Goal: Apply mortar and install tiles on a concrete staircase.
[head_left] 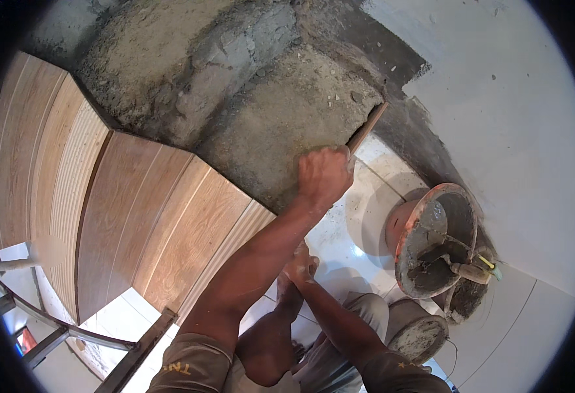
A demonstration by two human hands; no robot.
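My left hand [326, 173] is closed on the near end of a thin, reddish-brown tile [370, 126]. The tile is seen edge-on, along the front of a rough concrete step [281, 111]. My right hand [300, 263] is lower down, close to my bent leg and just beside my left forearm. Its fingers are curled, and whatever they may hold is hidden. On the right, an orange bucket [405, 226] holds wet grey mortar [431, 226]. A trowel [469, 271] lies across its rim with the handle outward.
Wood-look tiled steps [163, 196] descend on the left, beside a metal railing [136, 347]. A second, mortar-stained bucket [421, 334] stands near my right arm. White floor tiles [340, 229] lie below the step, and a pale wall [510, 118] rises on the right.
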